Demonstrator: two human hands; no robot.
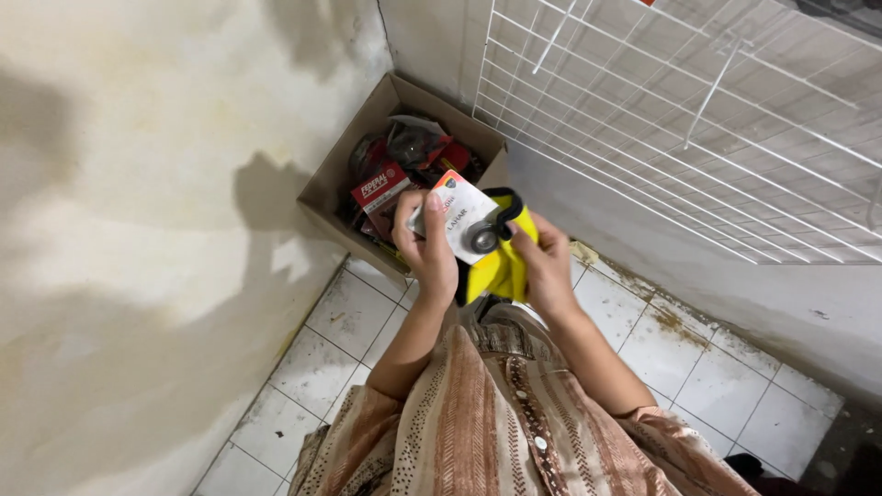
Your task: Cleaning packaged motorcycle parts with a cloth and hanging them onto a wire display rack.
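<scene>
Left hand [428, 246] grips a white carded part [464, 225] upright for viewing while right hand [544, 262] pinches its yellow-and-black pouch [501, 266], both held above the open cardboard box [344, 161] (floor corner, packed with packets).

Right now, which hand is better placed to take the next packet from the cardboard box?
Probably the left hand. It is closer to the cardboard box and grips only the white card packet by its edge, while the right hand holds the yellow cloth.

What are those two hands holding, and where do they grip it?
The left hand grips a white carded pack by its left edge; the right hand grips a yellow cloth behind it.
</scene>
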